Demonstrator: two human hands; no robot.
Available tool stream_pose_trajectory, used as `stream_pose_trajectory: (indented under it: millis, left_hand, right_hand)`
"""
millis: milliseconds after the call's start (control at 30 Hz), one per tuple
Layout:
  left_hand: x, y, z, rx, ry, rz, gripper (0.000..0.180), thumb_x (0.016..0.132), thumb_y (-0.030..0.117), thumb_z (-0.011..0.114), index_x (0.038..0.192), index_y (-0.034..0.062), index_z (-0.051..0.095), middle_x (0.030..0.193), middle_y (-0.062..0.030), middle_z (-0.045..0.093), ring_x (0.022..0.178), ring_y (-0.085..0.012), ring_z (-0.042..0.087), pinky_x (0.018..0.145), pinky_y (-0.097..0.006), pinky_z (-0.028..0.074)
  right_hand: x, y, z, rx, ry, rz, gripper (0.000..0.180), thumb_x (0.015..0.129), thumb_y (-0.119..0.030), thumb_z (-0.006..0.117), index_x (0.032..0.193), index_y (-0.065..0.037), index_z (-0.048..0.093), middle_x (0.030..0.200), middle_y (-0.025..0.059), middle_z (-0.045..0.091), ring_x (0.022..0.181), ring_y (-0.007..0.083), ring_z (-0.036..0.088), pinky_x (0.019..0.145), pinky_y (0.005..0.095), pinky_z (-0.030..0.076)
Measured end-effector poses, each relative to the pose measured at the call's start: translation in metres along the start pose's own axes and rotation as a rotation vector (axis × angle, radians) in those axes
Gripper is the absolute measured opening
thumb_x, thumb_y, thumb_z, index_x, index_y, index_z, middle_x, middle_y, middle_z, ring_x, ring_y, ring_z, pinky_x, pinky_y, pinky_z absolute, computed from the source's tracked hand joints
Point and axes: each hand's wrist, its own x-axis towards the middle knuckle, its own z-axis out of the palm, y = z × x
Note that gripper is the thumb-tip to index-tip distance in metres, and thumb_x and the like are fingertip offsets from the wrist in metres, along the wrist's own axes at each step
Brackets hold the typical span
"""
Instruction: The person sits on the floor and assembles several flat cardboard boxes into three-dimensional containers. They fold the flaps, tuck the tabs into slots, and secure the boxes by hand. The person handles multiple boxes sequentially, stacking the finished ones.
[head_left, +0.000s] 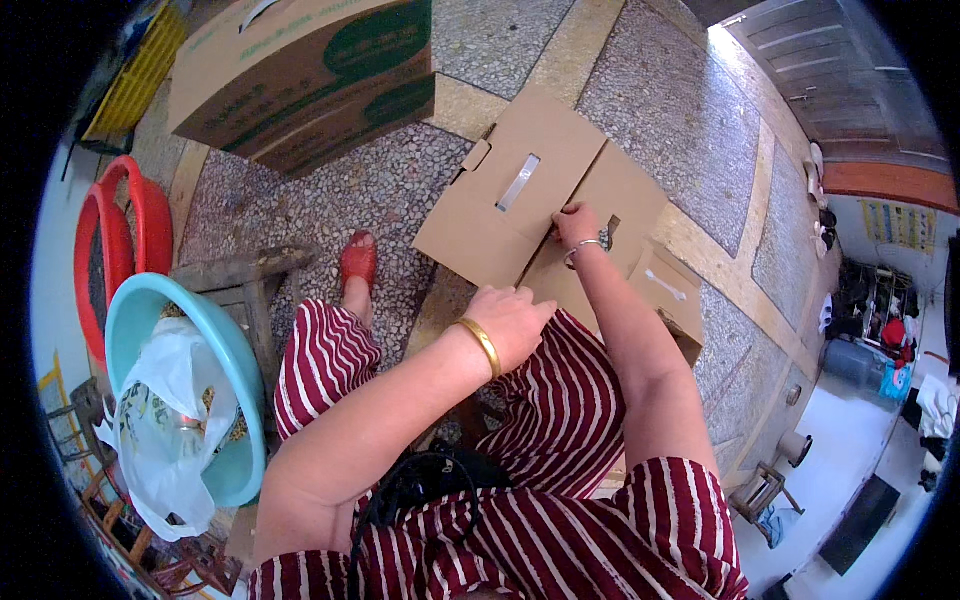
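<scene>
A brown cardboard box (547, 205) lies before my knees, its panels spread flat on either side of a dark seam. One panel has a slot-shaped hand hole with a pale strip (518, 183) in it; another has a ragged cutout. My left hand (510, 325), with a gold bangle at the wrist, curls its fingers over the near edge of the cardboard by the seam. Farther along that seam, my right hand (576, 224) pinches the panel edge with closed fingers; a silver bracelet circles that wrist. The fingertips of both hands are partly hidden.
A large printed carton (330, 95) stands at the far left. Red basins (150, 215) and a turquoise basin (243, 440) holding a white plastic bag (165, 430) are on the left, beside a wooden stool (240, 268). A dark door (840, 80) is at the far right.
</scene>
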Motion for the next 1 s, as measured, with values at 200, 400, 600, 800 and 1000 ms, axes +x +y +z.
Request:
stream_pose_trajectory:
  millis: [200,400,600,800,1000]
  left_hand:
    - [-0.002,0.001,-0.002,0.005,-0.002,0.008,0.043,0.076,0.024,0.063,0.116,0.0128,0.053,0.096,-0.0100,0.059,0.093,-0.0269,0.057,0.079,-0.040,0.044]
    - [-0.006,-0.003,0.001,-0.009,0.011,-0.009,0.042,0.077,0.025,0.062,0.117,0.0133,0.054,0.097,-0.0101,0.059,0.094,-0.0265,0.057,0.080,-0.041,0.044]
    - [-0.005,-0.002,-0.004,-0.039,-0.036,-0.024,0.041,0.079,0.024,0.059,0.119,0.0136,0.053,0.100,-0.0104,0.059,0.097,-0.0262,0.057,0.082,-0.041,0.043]
    - [-0.008,-0.001,-0.013,-0.030,-0.054,-0.012,0.040,0.081,0.024,0.058,0.119,0.0135,0.052,0.101,-0.0111,0.059,0.099,-0.0264,0.056,0.083,-0.041,0.043]
    - [-0.010,-0.006,-0.010,-0.022,0.006,-0.012,0.032,0.082,0.020,0.054,0.113,0.0123,0.054,0.101,-0.0113,0.060,0.098,-0.0269,0.057,0.083,-0.041,0.044]
  right_hand:
    - [0.007,0.015,0.000,-0.343,0.122,-0.294,0.021,0.074,-0.017,0.066,0.078,0.001,0.056,0.067,0.0125,0.061,0.051,0.0205,0.059,0.049,0.0318,0.049]
    - [-0.009,-0.003,-0.015,-0.270,-0.055,-0.146,0.031,0.075,-0.024,0.067,0.086,0.003,0.059,0.076,0.0166,0.064,0.068,0.0246,0.063,0.065,0.0342,0.050]
    - [0.007,0.047,-0.085,-0.524,0.539,-0.343,0.039,0.077,-0.033,0.063,0.099,-0.001,0.061,0.088,0.0208,0.064,0.084,0.0339,0.061,0.078,0.0415,0.048]
    - [0.018,0.092,-0.127,-0.972,-0.023,-0.001,0.050,0.082,-0.047,0.049,0.099,-0.002,0.061,0.105,0.0214,0.060,0.104,0.0323,0.056,0.091,0.0404,0.042]
    - [0.016,0.096,-0.147,-0.137,0.139,0.326,0.048,0.085,-0.045,0.049,0.093,0.001,0.060,0.080,0.0172,0.061,0.064,0.0280,0.061,0.051,0.0395,0.049]
